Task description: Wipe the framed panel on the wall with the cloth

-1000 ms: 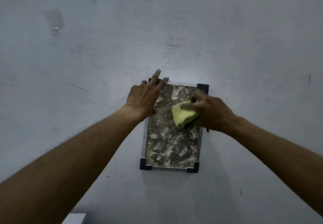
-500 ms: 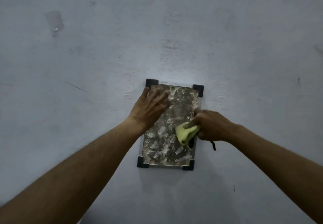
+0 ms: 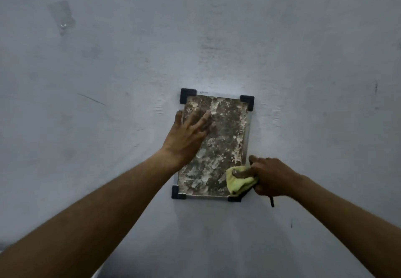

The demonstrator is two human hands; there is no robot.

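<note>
Two hands are on the job. Far left, up the wall (image 3: 108, 169), a shiny tape patch (image 3: 63, 18) sits well apart from everything.

The left hand (image 3: 188, 136) lies flat on the upper left of the panel (image 3: 225, 143), fingers straight and slightly fanned, and the outermost one overhangs the left frame edge. A second ago those fingertips covered the top-left corner cap (image 3: 188, 95). Now they rest below it and the cap shows whole.

The panel hangs upright, a mottled grey-brown face with pale blotches, a thin metal frame and black caps at the corners. Its blotches look no different from a second ago.

Down at the bottom right is the cloth (image 3: 237, 185), a bunched yellow-green wad pressed on the panel and partly over the bottom-right cap (image 3: 234, 199). A second ago it sat high on the right side, half a second ago at mid-height by the right edge; now it is at the very foot.

The right hand (image 3: 274, 175) grips the cloth, fingers curled round it with one digit pressed across its front. The knuckles lie just off the frame, over the wall. A short dark cord (image 3: 271, 202) dangles beneath that hand, as before.
</note>
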